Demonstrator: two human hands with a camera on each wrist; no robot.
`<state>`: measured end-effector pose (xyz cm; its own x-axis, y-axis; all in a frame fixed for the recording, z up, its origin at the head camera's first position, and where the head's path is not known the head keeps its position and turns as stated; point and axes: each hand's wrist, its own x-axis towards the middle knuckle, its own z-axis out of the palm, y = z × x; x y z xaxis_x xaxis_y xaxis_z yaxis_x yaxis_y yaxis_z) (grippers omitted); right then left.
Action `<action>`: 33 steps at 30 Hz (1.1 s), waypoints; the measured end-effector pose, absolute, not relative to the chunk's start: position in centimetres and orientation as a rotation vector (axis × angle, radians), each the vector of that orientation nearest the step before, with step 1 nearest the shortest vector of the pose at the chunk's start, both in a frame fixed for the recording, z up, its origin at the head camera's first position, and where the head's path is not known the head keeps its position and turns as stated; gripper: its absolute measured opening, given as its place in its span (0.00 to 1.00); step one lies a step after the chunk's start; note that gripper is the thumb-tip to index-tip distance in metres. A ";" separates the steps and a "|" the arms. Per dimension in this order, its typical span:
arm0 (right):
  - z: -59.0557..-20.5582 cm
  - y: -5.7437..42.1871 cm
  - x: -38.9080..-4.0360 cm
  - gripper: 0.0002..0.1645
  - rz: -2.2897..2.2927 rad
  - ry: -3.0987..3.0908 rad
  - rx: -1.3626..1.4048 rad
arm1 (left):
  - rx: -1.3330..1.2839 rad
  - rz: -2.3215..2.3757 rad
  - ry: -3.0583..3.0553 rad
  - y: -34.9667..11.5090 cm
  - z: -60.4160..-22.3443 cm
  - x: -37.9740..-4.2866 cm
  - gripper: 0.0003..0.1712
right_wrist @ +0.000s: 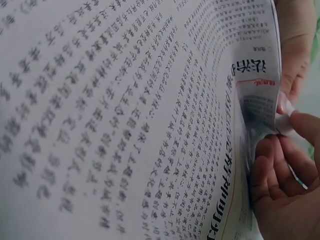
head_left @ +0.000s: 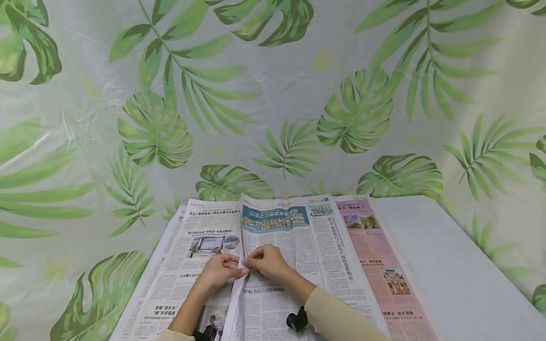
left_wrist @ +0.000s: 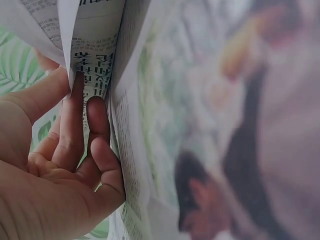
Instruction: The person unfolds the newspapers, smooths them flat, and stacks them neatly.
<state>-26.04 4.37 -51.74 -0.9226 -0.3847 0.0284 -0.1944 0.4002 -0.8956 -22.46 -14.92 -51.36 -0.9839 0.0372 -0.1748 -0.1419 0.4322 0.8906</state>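
Observation:
A newspaper sheet [head_left: 273, 303] with a teal banner lies on other printed pages, its left edge raised along the middle. Close together at that edge are both hands. My left hand [head_left: 218, 272] pinches the raised paper between thumb and forefinger, its other fingers loosely bent in the left wrist view beside the page [left_wrist: 132, 150]. From the right, my right hand [head_left: 268, 261] pinches the same edge with thumb and fingertips. A small folded bit of paper [right_wrist: 284, 124] shows at its fingertips in the right wrist view, where the left hand [right_wrist: 296, 45] appears just beyond.
Under the sheet lies a pink newspaper page [head_left: 384, 270] on the right, and another printed page [head_left: 170, 284] on the left. The white tabletop [head_left: 452, 265] extends to the right. A leaf-patterned curtain [head_left: 281, 94] hangs behind the table.

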 end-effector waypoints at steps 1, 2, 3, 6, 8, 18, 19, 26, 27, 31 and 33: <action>-51.8 4.3 -26.0 0.11 -1.547 2.467 -0.517 | -0.090 1.584 2.515 -14.9 -51.4 -22.4 0.23; -51.8 4.2 -26.0 0.12 -1.549 2.463 -0.516 | -0.086 1.583 2.518 -14.8 -51.5 -22.4 0.23; -51.8 4.2 -26.0 0.12 -1.555 2.460 -0.516 | -0.082 1.582 2.519 -14.8 -51.5 -22.4 0.22; -51.8 4.1 -25.8 0.11 -1.569 2.459 -0.515 | -0.073 1.571 2.527 -14.7 -51.6 -22.3 0.22; -51.8 4.1 -25.7 0.10 -1.581 2.463 -0.522 | -0.076 1.567 2.528 -14.7 -51.7 -22.2 0.22; -52.1 4.1 -25.6 0.05 -1.598 2.527 -0.454 | -0.040 1.605 2.509 -14.9 -51.9 -21.9 0.27; -52.0 4.1 -25.6 0.06 -1.608 2.524 -0.453 | -0.043 1.614 2.504 -15.0 -51.9 -21.9 0.27; -51.7 3.9 -25.7 0.13 -1.609 2.556 -0.421 | -0.028 1.635 2.485 -15.1 -51.9 -22.0 0.29; -51.6 3.9 -25.7 0.14 -1.610 2.560 -0.406 | -0.022 1.630 2.486 -15.1 -51.9 -22.0 0.29; -51.4 3.8 -25.7 0.15 -1.633 2.563 -0.361 | -0.023 1.605 2.510 -15.1 -51.9 -21.9 0.26; -51.4 3.7 -25.7 0.17 -1.643 2.567 -0.350 | -0.037 1.596 2.525 -15.2 -51.9 -21.9 0.23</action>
